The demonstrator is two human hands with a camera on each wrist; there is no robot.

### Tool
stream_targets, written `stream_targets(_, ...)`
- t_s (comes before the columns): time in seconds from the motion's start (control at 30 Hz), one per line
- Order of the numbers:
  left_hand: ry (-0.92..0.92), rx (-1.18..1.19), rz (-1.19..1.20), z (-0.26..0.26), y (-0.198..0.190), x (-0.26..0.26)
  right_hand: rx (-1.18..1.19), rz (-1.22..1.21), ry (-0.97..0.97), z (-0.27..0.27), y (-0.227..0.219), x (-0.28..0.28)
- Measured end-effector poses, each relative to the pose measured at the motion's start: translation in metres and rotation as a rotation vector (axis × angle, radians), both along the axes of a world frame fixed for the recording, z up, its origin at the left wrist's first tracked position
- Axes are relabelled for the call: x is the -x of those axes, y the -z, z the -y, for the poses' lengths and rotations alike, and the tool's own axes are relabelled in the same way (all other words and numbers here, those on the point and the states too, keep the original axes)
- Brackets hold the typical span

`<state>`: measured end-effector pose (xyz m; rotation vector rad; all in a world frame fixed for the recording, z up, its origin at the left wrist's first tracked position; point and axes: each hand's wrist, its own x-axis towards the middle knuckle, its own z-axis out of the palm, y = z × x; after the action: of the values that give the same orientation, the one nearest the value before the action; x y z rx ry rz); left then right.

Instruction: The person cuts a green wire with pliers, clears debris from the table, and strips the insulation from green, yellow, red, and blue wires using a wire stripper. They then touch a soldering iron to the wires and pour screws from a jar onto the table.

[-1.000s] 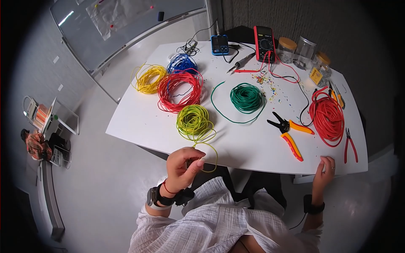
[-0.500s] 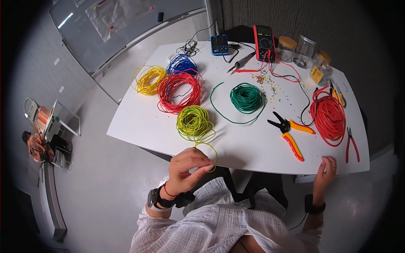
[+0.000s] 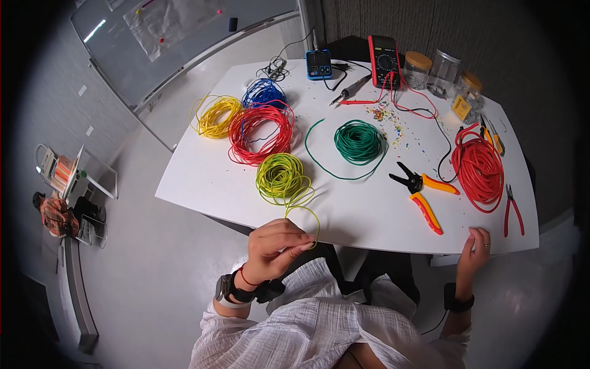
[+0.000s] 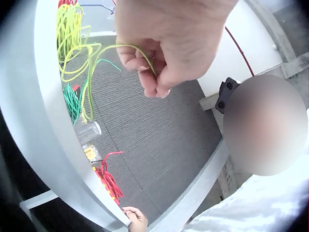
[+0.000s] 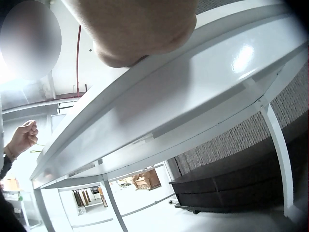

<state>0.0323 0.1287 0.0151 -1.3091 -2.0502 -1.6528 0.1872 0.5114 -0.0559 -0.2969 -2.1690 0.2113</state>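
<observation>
My left hand (image 3: 276, 249) is over the table's front edge, thumb and fingertips pinching the loose end of a yellow-green wire (image 3: 319, 225). That wire loops back to its yellow-green coil (image 3: 279, 177) on the table. In the left wrist view the wire (image 4: 126, 46) runs in between the pinching fingers of the left hand (image 4: 166, 43). My right hand (image 3: 473, 252) rests at the front edge on the right, fingers loosely bent, holding nothing visible. Near it lie wire strippers (image 3: 424, 197) with orange handles and small red-handled cutters (image 3: 513, 211).
Red (image 3: 261, 134), yellow (image 3: 216, 117), blue (image 3: 264, 94) and green (image 3: 358, 142) wire coils lie on the white table (image 3: 203, 178). A thicker red coil (image 3: 478, 172) is at right. Multimeter (image 3: 385, 61), soldering iron (image 3: 352, 90), blue device (image 3: 319, 65) and jars (image 3: 418, 71) stand behind.
The left hand has moved slightly right, its fingertips closing together on the wire, and the wire loop has shifted with it. The right hand has stayed at the edge.
</observation>
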Motion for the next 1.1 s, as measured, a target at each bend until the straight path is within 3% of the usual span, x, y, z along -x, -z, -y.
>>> stream_targets(0.37,-0.034,0.029,0.059,-0.003,0.008,0.002,-0.013,-0.005,-0.014,-0.003,0.003,-0.001)
stream_targets(0.47,-0.049,0.087,-0.065,-0.002,0.005,0.000,-0.010,0.012,0.002,-0.002,0.003,-0.002)
stream_targets(0.63,-0.185,-0.089,-0.129,0.003,0.010,-0.003,-0.003,0.011,0.013,0.002,-0.001,-0.002)
stream_targets(1.1,-0.184,-0.263,-0.075,0.004,0.011,-0.013,-0.002,-0.002,0.001,0.004,-0.004,0.000)
